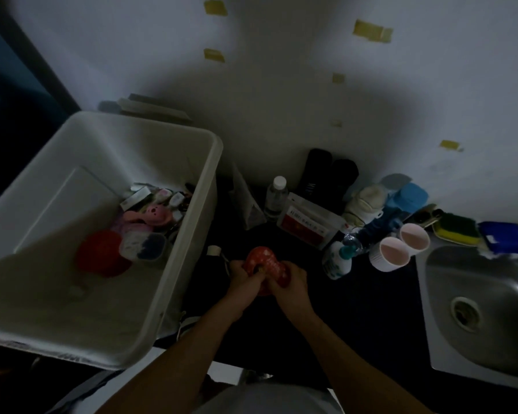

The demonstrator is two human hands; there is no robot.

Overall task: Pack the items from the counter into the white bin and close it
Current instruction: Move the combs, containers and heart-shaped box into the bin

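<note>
With left grip (242, 275) and right grip (291, 282) curled round the red spotted item (263, 259) over the desk (359, 312), lift clear and swing toward ten o'clock over the rim of the white bin (192, 234).

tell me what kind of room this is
Most likely a dimly lit home kitchen: a steel sink set in the dark counter, a scrub sponge just behind it, and a pump bottle nearby.
</note>
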